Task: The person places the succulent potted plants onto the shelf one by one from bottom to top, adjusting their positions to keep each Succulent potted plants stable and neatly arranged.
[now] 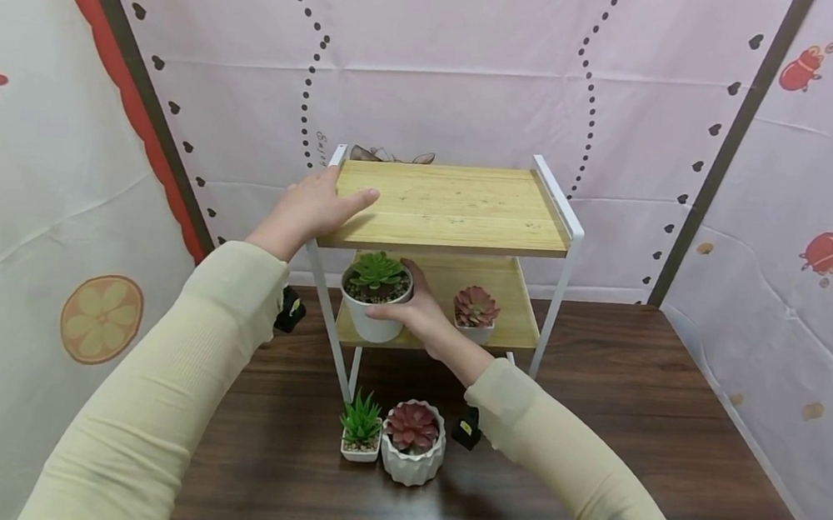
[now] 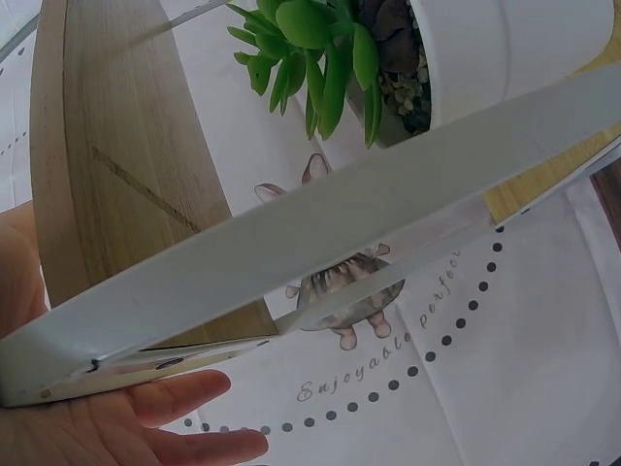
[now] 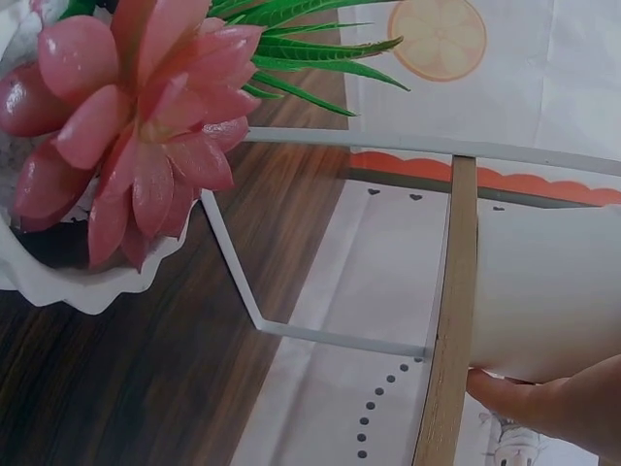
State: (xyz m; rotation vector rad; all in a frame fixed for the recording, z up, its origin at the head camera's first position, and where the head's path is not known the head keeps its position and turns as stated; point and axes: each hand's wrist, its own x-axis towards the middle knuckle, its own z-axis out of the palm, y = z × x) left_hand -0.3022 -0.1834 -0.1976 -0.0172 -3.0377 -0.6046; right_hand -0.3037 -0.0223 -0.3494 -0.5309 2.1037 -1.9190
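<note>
My right hand (image 1: 419, 310) grips a white round pot (image 1: 377, 316) with a green succulent (image 1: 376, 270), thumb across its front. The pot is at the left end of the lower wooden shelf (image 1: 453, 274); in the right wrist view the pot (image 3: 543, 291) appears right at the shelf edge (image 3: 448, 320). My left hand (image 1: 320, 205) rests at the left corner of the top shelf (image 1: 444, 204), fingers extended beside the white frame (image 2: 243, 233). On the lower shelf's right side sits a small pink succulent (image 1: 476, 306) in a white pot.
In front of the rack on the dark wooden table (image 1: 275, 481) stand a spiky green plant (image 1: 361, 426) in a square pot and a red succulent (image 1: 412, 427) in a wavy white pot. A patterned cloth (image 1: 452, 46) hangs behind. Small black devices (image 1: 468, 429) are at both wrists.
</note>
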